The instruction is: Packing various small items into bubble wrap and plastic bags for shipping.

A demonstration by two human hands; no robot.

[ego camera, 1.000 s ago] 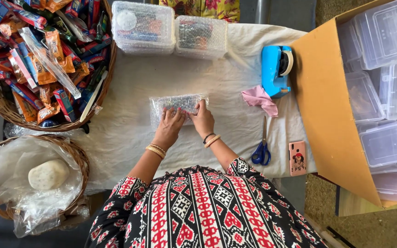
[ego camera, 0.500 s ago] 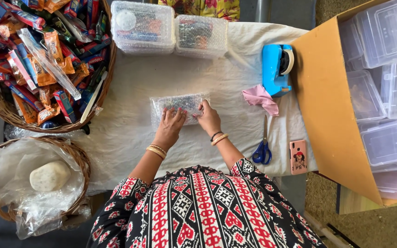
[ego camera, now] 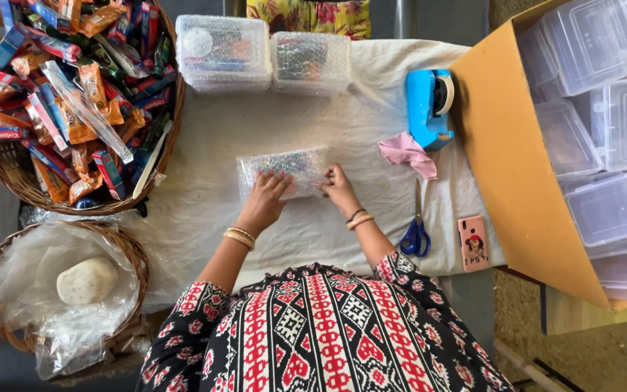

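Since a second ago, nothing has shifted: bubble-wrapped box point(ego camera: 284, 170) mid-table point(ego camera: 205, 210); my left hand point(ego camera: 264, 196) flat on it, my right hand point(ego camera: 337, 186) pinching its right end. Light, crushable, slippery film; best gripped at both ends.

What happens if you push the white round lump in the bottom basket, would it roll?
The white lump looks rounded, so it might rock or roll a little. It sits on crinkly plastic sheet inside the basket, which would probably stop it quickly.
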